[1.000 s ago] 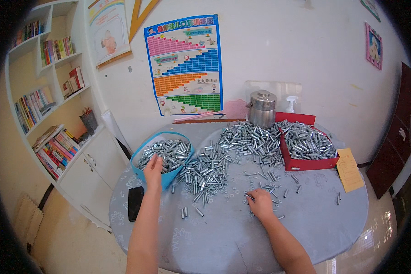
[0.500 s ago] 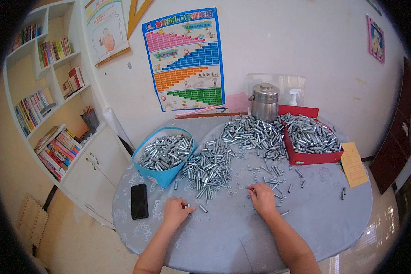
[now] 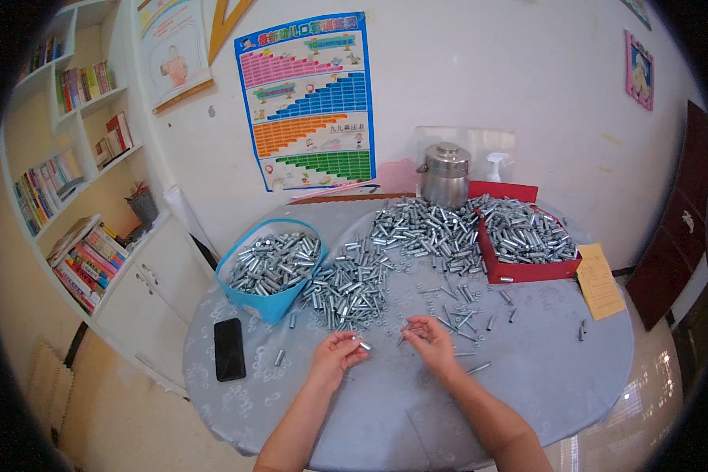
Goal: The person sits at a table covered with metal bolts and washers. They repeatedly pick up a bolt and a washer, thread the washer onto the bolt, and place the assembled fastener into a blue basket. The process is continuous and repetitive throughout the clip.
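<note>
My left hand (image 3: pixel 337 355) is closed, pinching a shiny metal sleeve (image 3: pixel 363 344) between thumb and fingertips, just above the table. Close by on the right, my right hand (image 3: pixel 430 343) has its fingers pinched on a small thin metal rod (image 3: pixel 402 338); its exact kind is too small to make out. The two hands are a short gap apart. Beyond them lies a heap of loose metal sleeves (image 3: pixel 346 291), with small rings or nuts scattered at its edge. Another single sleeve (image 3: pixel 279 358) rests on the cloth left of my left hand.
A blue fabric bin (image 3: pixel 269 307) full of sleeves stands at the left, a red box (image 3: pixel 527 272) of them at the right. A black phone (image 3: pixel 229 349) lies at the left edge. Behind are a steel canister (image 3: pixel 445 177) and a spray bottle (image 3: pixel 495 167); yellow paper (image 3: pixel 600 283) lies at right.
My left hand has moved right and picked up the sleeve from the cloth; another sleeve now shows where that hand was. My right hand has shifted left, with a thin rod in its fingers.
</note>
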A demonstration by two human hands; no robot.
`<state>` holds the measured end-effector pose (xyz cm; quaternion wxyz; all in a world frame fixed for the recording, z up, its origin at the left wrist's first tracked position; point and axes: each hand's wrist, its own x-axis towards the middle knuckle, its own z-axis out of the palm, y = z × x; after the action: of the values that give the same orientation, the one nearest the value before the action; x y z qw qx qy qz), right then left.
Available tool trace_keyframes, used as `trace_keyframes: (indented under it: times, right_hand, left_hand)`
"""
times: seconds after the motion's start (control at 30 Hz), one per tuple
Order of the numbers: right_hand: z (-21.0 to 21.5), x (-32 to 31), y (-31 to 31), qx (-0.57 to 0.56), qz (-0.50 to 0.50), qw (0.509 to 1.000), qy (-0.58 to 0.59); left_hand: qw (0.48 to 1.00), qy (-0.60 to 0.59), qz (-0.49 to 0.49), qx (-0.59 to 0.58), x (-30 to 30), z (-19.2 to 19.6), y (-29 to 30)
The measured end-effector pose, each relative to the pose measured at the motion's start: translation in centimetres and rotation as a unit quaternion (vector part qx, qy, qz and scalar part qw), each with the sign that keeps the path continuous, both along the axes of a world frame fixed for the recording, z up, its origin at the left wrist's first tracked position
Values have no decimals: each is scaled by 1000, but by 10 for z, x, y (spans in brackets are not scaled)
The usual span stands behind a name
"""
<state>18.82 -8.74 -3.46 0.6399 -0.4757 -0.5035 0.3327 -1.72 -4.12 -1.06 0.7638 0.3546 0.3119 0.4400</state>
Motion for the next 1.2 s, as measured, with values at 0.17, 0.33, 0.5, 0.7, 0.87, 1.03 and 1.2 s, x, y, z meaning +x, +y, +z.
trace_keyframes:
  times: [0.17,0.33,0.5,0.7,0.87,1.03,1.2]
  right_hand:
    - [6,-18,-4,25,38,997,55]
    - [13,-26,-10,33,30,997,56]
    - [12,-29,-11,30,26,998,48]
    - [26,-31,-21,23,24,989,-145]
    - [24,-22,-12,18,-19,990,-135]
    - [23,1,3,-55,-58,952,-296]
    - [11,3,33,-98,-33,913,-395]
  left_hand:
    - [1000,-12,-7,-22,4,-5,-10]
    - [999,-16,-34,-16,6,-8,-15]
    - [998,20,-51,14,12,-10,-23]
    - [980,116,-11,163,21,-6,-35]
    - [960,154,61,227,16,-7,-29]
    - [971,89,132,177,5,-9,-14]
    - [972,86,134,172,5,-8,-13]
